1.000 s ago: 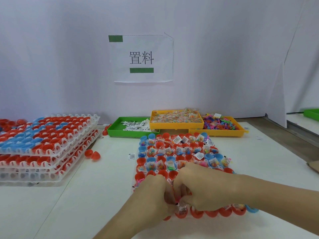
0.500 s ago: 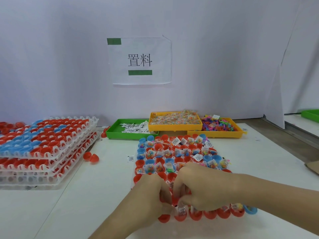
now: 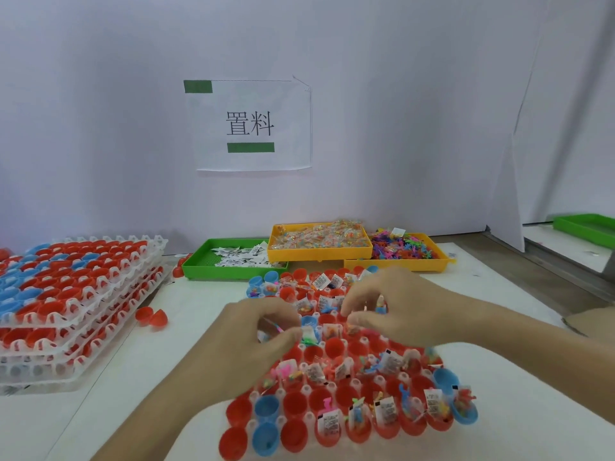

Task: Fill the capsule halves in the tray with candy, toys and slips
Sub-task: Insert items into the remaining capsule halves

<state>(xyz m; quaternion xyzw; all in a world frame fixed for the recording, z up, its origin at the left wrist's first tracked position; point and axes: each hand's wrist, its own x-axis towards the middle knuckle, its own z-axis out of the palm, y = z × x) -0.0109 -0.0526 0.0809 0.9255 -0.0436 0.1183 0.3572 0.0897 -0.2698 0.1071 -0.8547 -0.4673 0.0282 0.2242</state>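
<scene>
A white tray (image 3: 280,420) of red and blue capsule halves lies in front of me. Many halves hold a slip, candy and a toy, like one in the near row (image 3: 327,424). A middle row of red halves (image 3: 314,354) and the near left ones (image 3: 266,407) show nothing inside. My left hand (image 3: 246,337) hovers over the tray's left side and grips a small bunch of toys and slips. My right hand (image 3: 396,311) hangs over the tray's middle, fingers curled, thumb and forefinger close together. Blur hides whether it pinches anything.
A stack of trays with capsule halves (image 3: 83,294) stands at the left, two loose red halves (image 3: 151,316) beside it. At the back are a green tray of slips (image 3: 206,266), a yellow candy tray (image 3: 319,253) and a yellow toy tray (image 3: 399,265). Another green tray (image 3: 585,227) sits far right.
Both hands have lifted from the tray's near rows and moved apart toward its middle. The camera has tilted down, so the near rows are uncovered.
</scene>
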